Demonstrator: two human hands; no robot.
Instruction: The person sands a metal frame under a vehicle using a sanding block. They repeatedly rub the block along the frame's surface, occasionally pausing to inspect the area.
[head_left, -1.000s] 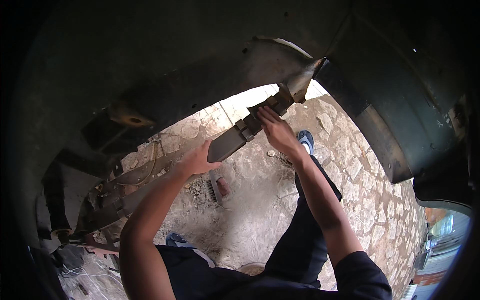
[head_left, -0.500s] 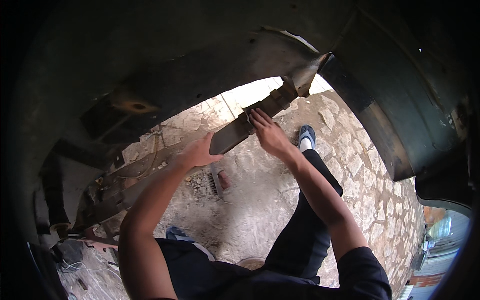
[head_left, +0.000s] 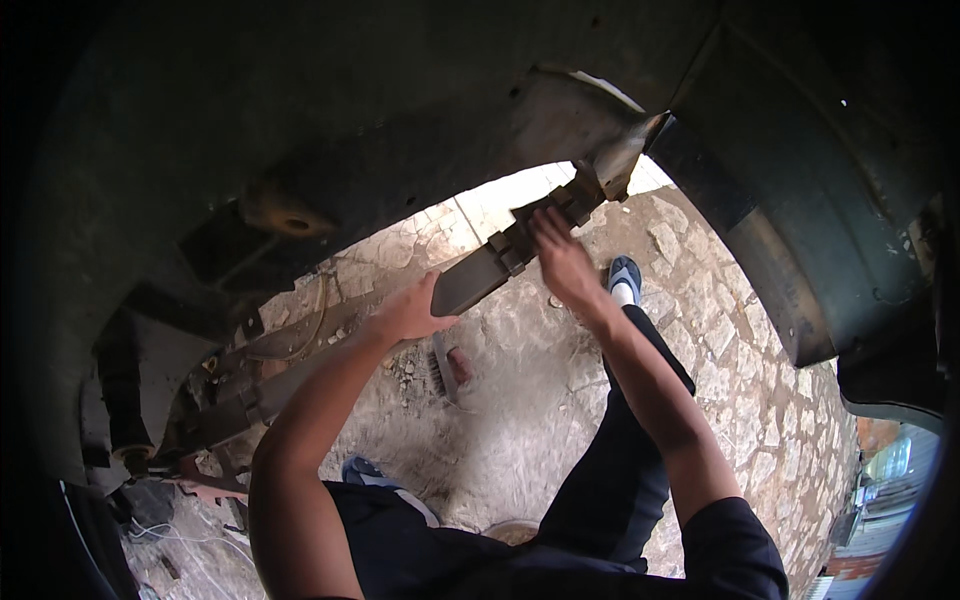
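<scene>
A long dark metal beam (head_left: 470,281) slants across the middle, under a vehicle's body. My left hand (head_left: 408,310) wraps around it, thumb on the near side and fingers over the far edge. Farther up the beam, near its bracketed end, my right hand (head_left: 570,268) presses its fingers down on a dark flat piece (head_left: 522,212). A corner of that piece sticks out beside the fingertips; its kind is not clear, and the fingers are slightly blurred. On the ground below the beam lies a wire brush (head_left: 441,370).
Dark body panels (head_left: 400,150) arch over the work, and a curved panel (head_left: 800,200) hangs at the right. Stone paving (head_left: 740,385) covers the ground. At the lower left, a skin-toned shape (head_left: 210,487) looks like another person's hand, near a white cable (head_left: 190,540).
My right hand has slid up and right along the beam with the dark flat piece. My left hand keeps its hold. The whole view has shifted slightly.
</scene>
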